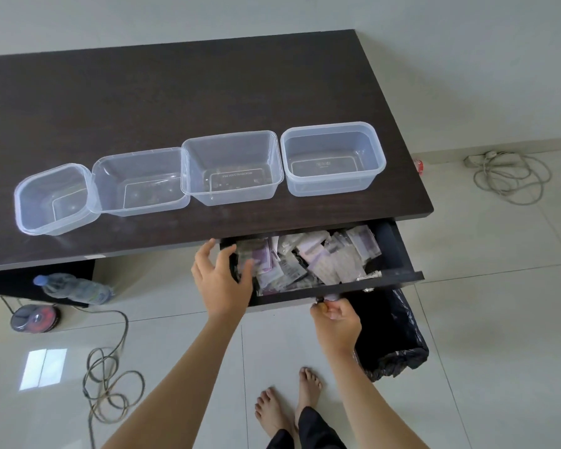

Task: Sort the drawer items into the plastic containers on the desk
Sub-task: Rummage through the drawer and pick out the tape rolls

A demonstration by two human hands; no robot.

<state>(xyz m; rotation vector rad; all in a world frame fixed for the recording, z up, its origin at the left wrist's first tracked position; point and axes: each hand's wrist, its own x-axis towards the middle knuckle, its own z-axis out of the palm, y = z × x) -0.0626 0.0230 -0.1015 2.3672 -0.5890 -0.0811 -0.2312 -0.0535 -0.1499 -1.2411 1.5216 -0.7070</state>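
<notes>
A dark drawer [399,280] stands pulled out under the desk's right end, full of small clear packets [311,260] with purple and white labels. My left hand [222,280] hovers with spread fingers over the drawer's left corner and holds nothing. My right hand [336,319] grips the drawer's handle at the front panel. Several empty clear plastic containers stand in a row on the dark desk [175,92]: a small one [54,200] at the left, then two [140,183] [232,168], and one [332,158] at the right.
A black-lined bin [392,338] stands on the floor under the drawer's right side. A water bottle [75,288] and a red-and-black spool [34,318] lie under the desk at the left. Cables [110,384] coil on the tiles; a power strip [486,158] lies far right.
</notes>
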